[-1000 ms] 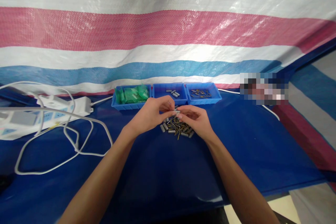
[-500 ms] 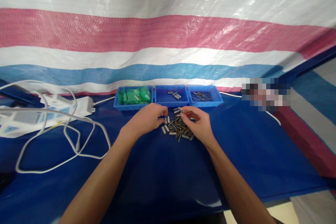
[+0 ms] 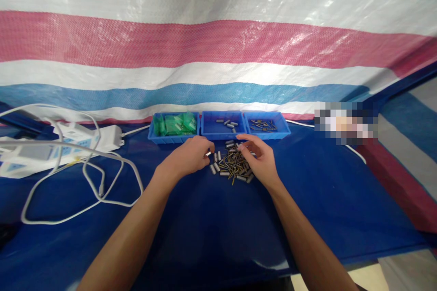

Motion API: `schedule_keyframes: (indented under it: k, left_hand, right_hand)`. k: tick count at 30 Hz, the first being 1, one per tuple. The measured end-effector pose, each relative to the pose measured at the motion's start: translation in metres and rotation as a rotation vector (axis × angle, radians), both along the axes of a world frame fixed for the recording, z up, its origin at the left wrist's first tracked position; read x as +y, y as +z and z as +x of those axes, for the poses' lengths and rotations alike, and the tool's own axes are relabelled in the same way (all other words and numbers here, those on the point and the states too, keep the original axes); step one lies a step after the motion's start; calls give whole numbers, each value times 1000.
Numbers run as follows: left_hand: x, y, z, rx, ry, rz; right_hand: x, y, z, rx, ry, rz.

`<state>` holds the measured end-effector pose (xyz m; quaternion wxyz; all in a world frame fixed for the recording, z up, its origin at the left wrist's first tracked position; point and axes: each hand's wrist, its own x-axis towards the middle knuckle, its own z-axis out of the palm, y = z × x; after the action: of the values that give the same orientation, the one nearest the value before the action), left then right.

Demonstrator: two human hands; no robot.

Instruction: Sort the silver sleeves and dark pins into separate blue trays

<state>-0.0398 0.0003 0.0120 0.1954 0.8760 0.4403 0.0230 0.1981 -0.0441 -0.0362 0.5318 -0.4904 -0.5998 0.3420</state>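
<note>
A pile of thin brass-and-dark metal pins (image 3: pixel 235 166) and short silver cylinders (image 3: pixel 224 174) lies on the blue table cover. My left hand (image 3: pixel 194 155) is at the pile's left edge, its thumb and fingers curled together. A small pale glint shows between those fingertips, too small to name. Over the pile's right side is my right hand (image 3: pixel 260 158), thumb and index finger apart. A cylinder lies by its fingertips and does not look gripped. Behind the pile, several silver cylinders sit in the middle blue bin (image 3: pixel 223 135).
The left blue bin (image 3: pixel 174 138) holds green plastic bags (image 3: pixel 179 123). Thin pins lie in the right blue bin (image 3: pixel 269 135). White power strips (image 3: pixel 105 138) and a looped white cable (image 3: pixel 134 168) occupy the left. A striped tarp (image 3: pixel 205 45) hangs behind.
The middle bin shows one more silver cylinder, near its front wall. My right hand's thumb and index finger have spread apart. My left hand has shifted slightly left, away from the pile.
</note>
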Motion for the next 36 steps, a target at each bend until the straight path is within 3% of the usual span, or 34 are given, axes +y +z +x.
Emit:
schedule_keyframes:
  k: [3,8,12,17,26,36]
  left_hand:
    - [-1,10,3,-61,7,2]
    - [-4,25,9,-353,13,-7]
    - [-6,28,13,-583,91,-63]
    - [-6,27,15,-803,156,-243]
    - [-7,20,26,-804,235,-367]
    - [-8,13,29,-774,225,-420]
  right_hand:
    - [0,0,0,-6,6,-14]
    - [0,1,-1,25,26,-36]
    - [-1,3,-1,50,48,-44]
    - [-4,5,-3,91,82,-59]
    - [-6,13,-7,246,197,-134]
    - [-3,11,-7,265,152,-218]
